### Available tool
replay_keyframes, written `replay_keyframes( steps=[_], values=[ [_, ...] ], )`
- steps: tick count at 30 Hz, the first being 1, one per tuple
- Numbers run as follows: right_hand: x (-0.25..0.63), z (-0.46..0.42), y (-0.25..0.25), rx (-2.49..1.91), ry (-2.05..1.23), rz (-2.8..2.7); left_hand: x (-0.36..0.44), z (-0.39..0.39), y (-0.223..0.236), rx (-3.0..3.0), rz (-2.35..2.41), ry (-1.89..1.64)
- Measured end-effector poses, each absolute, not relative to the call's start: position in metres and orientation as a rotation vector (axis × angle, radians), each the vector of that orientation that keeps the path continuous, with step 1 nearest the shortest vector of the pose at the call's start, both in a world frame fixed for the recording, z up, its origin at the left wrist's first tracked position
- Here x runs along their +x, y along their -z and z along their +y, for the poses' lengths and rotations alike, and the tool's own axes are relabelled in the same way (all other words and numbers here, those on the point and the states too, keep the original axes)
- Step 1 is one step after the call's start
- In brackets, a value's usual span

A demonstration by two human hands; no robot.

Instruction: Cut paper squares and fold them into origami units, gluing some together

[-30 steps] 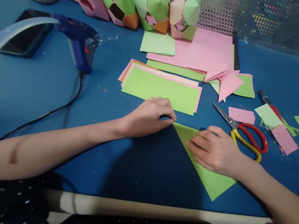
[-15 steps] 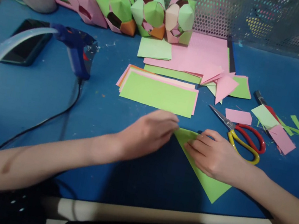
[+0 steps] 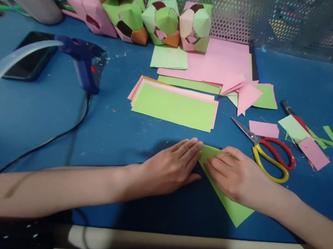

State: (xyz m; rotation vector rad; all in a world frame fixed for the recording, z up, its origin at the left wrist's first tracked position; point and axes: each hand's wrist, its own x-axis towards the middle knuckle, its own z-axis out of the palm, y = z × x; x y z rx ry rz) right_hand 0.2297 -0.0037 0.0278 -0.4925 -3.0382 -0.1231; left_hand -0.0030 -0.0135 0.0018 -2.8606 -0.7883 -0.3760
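A folded sheet of light green paper (image 3: 230, 209) lies on the blue table in front of me, one pointed corner toward the near edge. My left hand (image 3: 175, 164) rests flat at its far left tip, fingers stretched out and thumb apart. On the upper part of the sheet, my right hand (image 3: 235, 173) has its fingers bent together, gripping the paper and hiding much of it. Scissors (image 3: 256, 141) with one red and one yellow handle lie just beyond my right hand. A stack of paper strips (image 3: 174, 106), green on top, sits beyond my left hand.
At the left are a blue glue gun (image 3: 82, 64), its black cord, and a dark phone (image 3: 32, 55). Folded paper shapes (image 3: 163, 21) line the back by a perforated metal screen (image 3: 237, 16). Paper scraps (image 3: 313, 152) and a cutter (image 3: 288, 107) lie at the right.
My left hand has come down and flattened out at the green paper's left tip, its thumb now spread. My right hand stays on the paper. The view has shifted slightly.
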Motion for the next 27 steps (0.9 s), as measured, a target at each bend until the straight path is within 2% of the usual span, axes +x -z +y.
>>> replay_keyframes(
  steps=[8,15,27],
  values=[
    [0.228,-0.004,-0.029,-0.515,0.124,-3.014,-0.004,-0.007,-0.017,-2.838,-0.889,0.41],
    [0.223,-0.005,-0.023,-0.594,0.089,-2.94,0.005,-0.012,-0.007,-2.899,-0.804,0.472],
    [0.207,-0.022,-0.012,-0.857,0.457,-2.914,0.005,-0.017,-0.001,-2.745,-0.764,0.351]
  ],
)
